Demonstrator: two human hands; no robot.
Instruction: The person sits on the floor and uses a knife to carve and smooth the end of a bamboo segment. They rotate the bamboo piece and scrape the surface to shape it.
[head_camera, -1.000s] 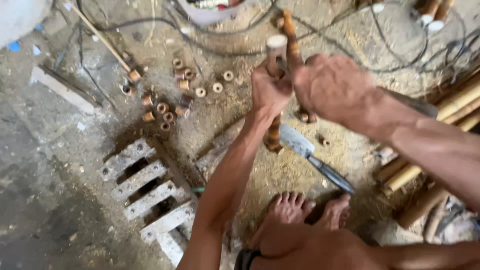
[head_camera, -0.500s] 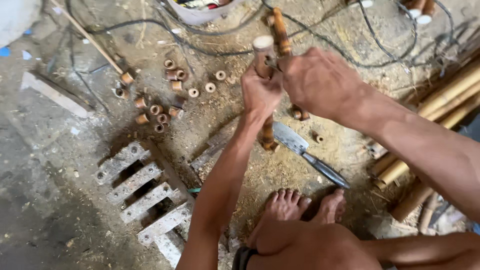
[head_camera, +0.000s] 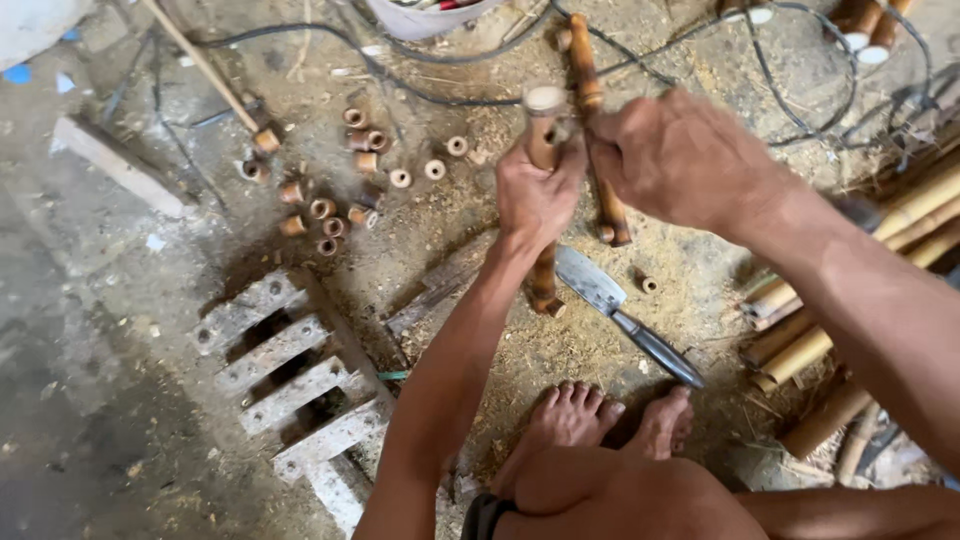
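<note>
My left hand (head_camera: 535, 195) grips a brown bamboo stick (head_camera: 545, 285) around its middle. It holds the stick nearly upright, with the lower end resting on the sawdust-covered ground. My right hand (head_camera: 680, 160) is curled just to the right of the stick's pale cut top, its back towards the camera. Whatever is in its fingers is hidden. A knife (head_camera: 600, 285) with a grey blade and dark handle lies on the ground right of the stick's foot. My bare feet (head_camera: 575, 415) are just below it.
A second bamboo stick (head_camera: 585, 70) lies behind my hands. Several short cut bamboo rings (head_camera: 330, 210) are scattered to the left above a slotted concrete block (head_camera: 290, 370). Bamboo poles (head_camera: 800, 350) are piled at the right. Black cables (head_camera: 450, 60) run along the top.
Both hands stay at the upright stick. The view has drifted a little, and the stick stands slightly more upright than a second ago.
</note>
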